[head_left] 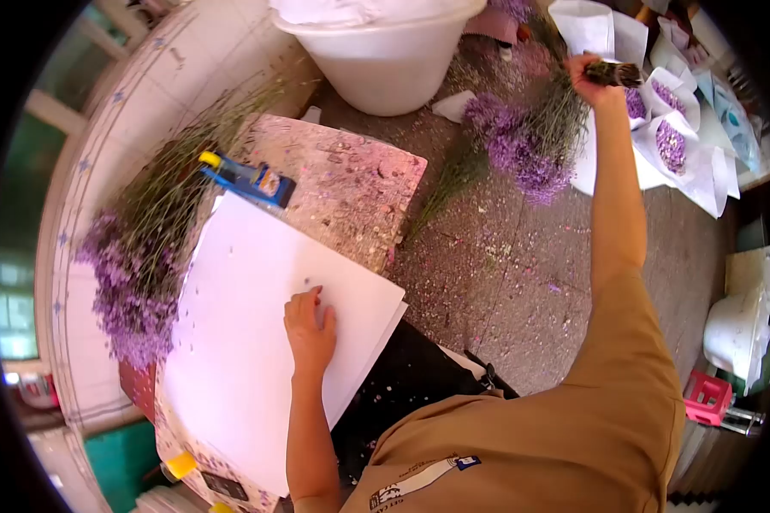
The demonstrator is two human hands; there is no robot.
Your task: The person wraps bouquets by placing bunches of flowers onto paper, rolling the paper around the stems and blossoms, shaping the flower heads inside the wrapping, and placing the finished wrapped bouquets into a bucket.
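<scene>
Inside the right hand (583, 79), closed around its stems (616, 74), the purple bunch (559, 120), blooms (506, 141) leftward.

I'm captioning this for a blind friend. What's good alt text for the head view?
A person's right hand holds a bunch of purple flowers out by its stems, while the left hand rests on large white sheets. More purple flowers lie beside the sheets; a white tub stands beyond the table.

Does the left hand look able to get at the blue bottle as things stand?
Probably yes: the left hand rests empty on the white paper, and nothing visible covers the blue bottle just past the paper's edge.
</scene>
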